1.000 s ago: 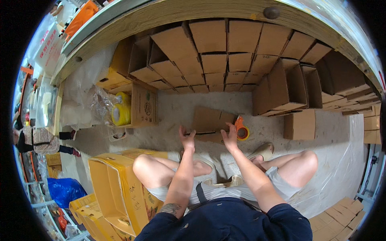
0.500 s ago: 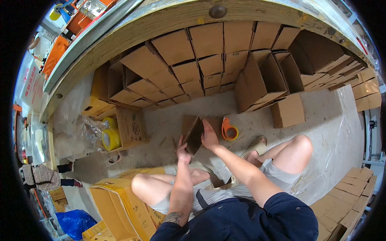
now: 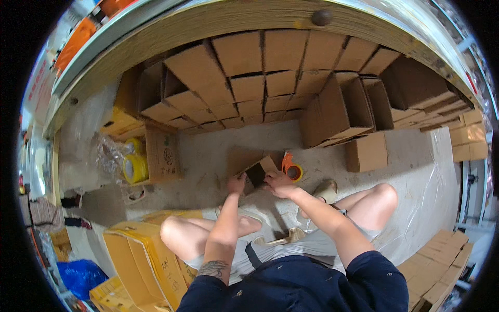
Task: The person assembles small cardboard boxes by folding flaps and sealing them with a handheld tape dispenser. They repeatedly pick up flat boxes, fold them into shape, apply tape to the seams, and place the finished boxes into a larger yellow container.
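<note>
A small brown cardboard box (image 3: 254, 176) sits low over the floor between my hands, its dark inside facing up and a flap raised on its right. My left hand (image 3: 237, 183) grips the left side of the box. With bent fingers my right hand (image 3: 279, 183) holds the box's right edge near the flap; some of the fingertips are hidden. Just beyond my right hand lies an orange tape dispenser (image 3: 287, 162) with a yellow roll, partly behind the fingers.
Stacked cardboard boxes (image 3: 236, 54) fill the space under a wooden beam (image 3: 249, 23). A single small box (image 3: 367, 152) stands at right. Yellow tape rolls (image 3: 135, 162) sit left by a carton. A large yellow carton (image 3: 138, 260) and flattened cardboard (image 3: 434, 265) flank my legs.
The box has opened from a narrow shape into a wider one, with a flap now standing out. My right hand has moved down and curled at its edge. The view has shifted slightly.
</note>
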A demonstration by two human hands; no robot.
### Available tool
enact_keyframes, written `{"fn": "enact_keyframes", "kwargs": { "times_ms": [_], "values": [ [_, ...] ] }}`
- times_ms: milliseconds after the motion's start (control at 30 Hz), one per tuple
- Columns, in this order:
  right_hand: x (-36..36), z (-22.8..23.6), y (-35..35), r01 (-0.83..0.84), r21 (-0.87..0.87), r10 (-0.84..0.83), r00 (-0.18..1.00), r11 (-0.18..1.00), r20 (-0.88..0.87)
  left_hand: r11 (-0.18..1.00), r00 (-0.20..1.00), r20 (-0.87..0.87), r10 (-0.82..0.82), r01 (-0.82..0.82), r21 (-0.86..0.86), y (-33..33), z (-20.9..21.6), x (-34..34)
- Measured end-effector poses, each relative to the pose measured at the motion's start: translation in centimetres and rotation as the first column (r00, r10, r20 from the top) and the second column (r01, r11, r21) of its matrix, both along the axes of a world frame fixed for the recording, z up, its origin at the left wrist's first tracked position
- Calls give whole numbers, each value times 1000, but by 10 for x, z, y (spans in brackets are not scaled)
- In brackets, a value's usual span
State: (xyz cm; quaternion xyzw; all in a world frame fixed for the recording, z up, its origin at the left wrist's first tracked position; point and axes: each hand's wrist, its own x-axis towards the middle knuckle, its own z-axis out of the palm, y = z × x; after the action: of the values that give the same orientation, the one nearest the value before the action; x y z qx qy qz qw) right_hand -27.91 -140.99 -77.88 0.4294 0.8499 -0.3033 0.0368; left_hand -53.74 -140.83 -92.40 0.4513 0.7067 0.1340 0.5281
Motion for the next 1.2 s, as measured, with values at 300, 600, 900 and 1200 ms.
{"fn": "enact_keyframes", "kwargs": {
  "times_ms": [300, 600, 900, 1200],
  "values": [
    [-70, -24, 14, 342, -212, -364, 928, 916, -75, 935, 910, 351, 222, -301, 188, -6, 70, -13],
    [-34, -18, -4, 217, 442, -175, 975, 870, -134, 935, 984, 19, 177, -174, 309, -12, 67, -14],
    [-9, -60, -13, 264, 219, -241, 962, 939, -129, 947, 982, 131, 133, -165, 274, 0, 58, -11],
    [25, -164, 0, 870, -100, -860, 492, 482, 137, 932, 965, 139, 222, -252, 259, 1, 75, -1]
  ]
}}
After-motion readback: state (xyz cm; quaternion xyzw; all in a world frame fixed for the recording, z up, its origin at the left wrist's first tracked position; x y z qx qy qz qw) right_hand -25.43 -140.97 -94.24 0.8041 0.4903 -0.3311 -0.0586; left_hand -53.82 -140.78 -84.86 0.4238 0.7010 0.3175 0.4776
